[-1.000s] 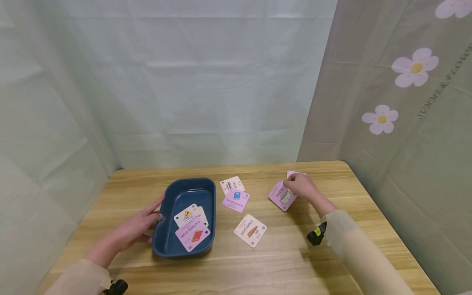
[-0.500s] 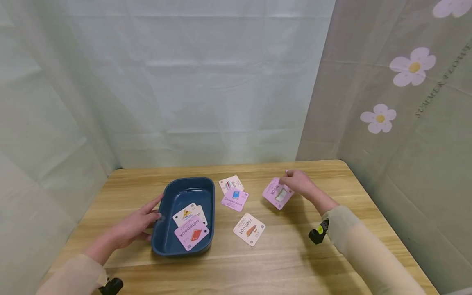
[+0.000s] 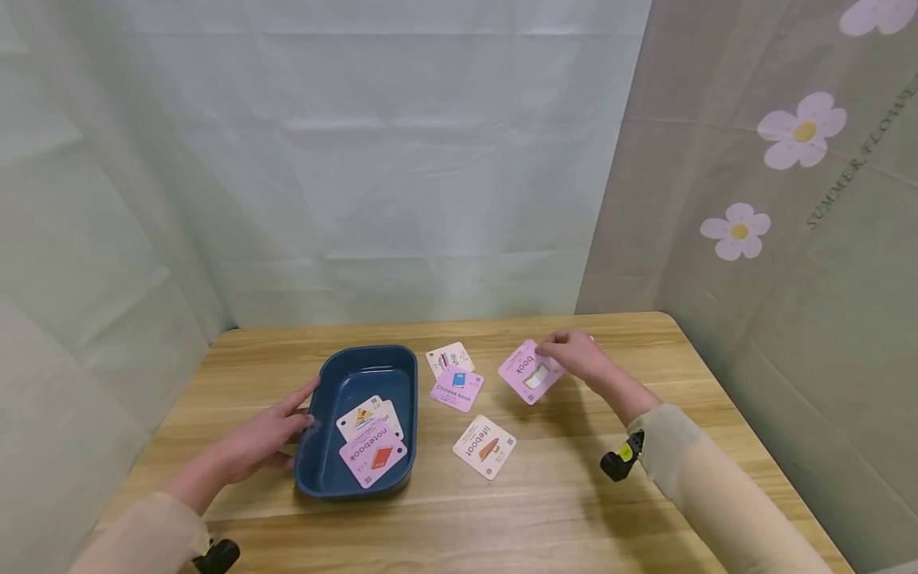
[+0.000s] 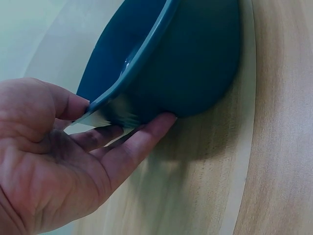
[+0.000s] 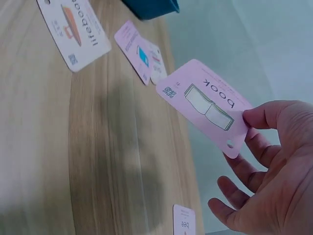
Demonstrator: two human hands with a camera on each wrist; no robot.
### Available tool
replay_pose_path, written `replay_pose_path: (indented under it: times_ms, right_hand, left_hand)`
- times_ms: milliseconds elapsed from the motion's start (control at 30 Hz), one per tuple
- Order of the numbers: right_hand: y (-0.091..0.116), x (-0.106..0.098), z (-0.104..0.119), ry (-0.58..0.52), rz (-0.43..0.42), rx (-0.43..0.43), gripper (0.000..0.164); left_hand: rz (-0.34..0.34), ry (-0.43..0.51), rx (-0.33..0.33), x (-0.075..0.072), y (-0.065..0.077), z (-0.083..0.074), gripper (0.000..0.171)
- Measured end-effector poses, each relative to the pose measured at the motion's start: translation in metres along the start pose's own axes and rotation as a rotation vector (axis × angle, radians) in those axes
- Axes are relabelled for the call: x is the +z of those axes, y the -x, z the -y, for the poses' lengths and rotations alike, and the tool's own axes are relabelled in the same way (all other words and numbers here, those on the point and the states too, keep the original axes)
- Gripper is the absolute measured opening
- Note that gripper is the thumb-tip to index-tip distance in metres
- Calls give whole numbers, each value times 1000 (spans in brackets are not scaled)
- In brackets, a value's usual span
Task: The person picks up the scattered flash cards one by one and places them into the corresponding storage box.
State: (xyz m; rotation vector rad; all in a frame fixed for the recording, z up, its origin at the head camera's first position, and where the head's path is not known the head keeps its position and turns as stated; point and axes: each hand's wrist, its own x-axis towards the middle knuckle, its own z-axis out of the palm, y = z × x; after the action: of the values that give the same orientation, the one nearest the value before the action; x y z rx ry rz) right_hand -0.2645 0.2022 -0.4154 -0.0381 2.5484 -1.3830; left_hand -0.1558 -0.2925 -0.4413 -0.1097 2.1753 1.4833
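In the head view my left hand holds the side of a dark blue dish. Its thumb lies at the rim, and the other fingers touch the outer wall in the left wrist view. Two pink-and-white layers of picture cards lie inside, a notebook card on top. Above the table, my right hand pinches a pink book card by one corner, between thumb and fingers. The card's picture faces up, toward the head camera.
A lifeboat card lies right of the dish. Behind it, a Chinese book card partly overlaps a ship card. The right wrist view shows a bee card near the table's far edge. Hanging cloth surrounds the table.
My right hand has lifted the book card off the table and moved it slightly left. The bee card it lay near is now mostly hidden behind the hand. The left hand stays at the dish.
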Motion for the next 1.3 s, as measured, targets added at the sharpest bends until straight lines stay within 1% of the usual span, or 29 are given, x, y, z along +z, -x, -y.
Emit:
replay_pose_path:
  times_ms: [167, 467, 600, 767, 900, 1033, 1100, 1167, 1300]
  right_hand:
    - [2, 2, -1, -63, -7, -17, 34]
    - [9, 5, 6, -110, -35, -49, 34]
    - [9, 12, 13, -144, -53, -55, 33]
    - [7, 21, 25, -170, -49, -67, 31]
    - [8, 29, 32, -199, -41, -78, 30]
    - [10, 39, 39, -212, -23, -72, 29]
    - [11, 44, 43, -214, -16, -81, 28]
    - [13, 48, 48, -218, -14, -92, 26]
    - [14, 55, 56, -235, -13, -107, 22]
  left_hand:
    - [3, 3, 3, 1, 1, 0, 72]
    - [8, 32, 12, 3, 0, 0, 72]
    - [11, 40, 11, 2, 0, 0, 72]
    - [7, 35, 11, 1, 1, -1, 72]
    - [8, 38, 4, 0, 1, 1, 72]
    - [3, 53, -13, 1, 6, 6, 72]
    - [4, 64, -11, 1, 9, 7, 72]
    - [-2, 66, -12, 1, 11, 6, 72]
    - [-11, 62, -17, 4, 10, 1, 72]
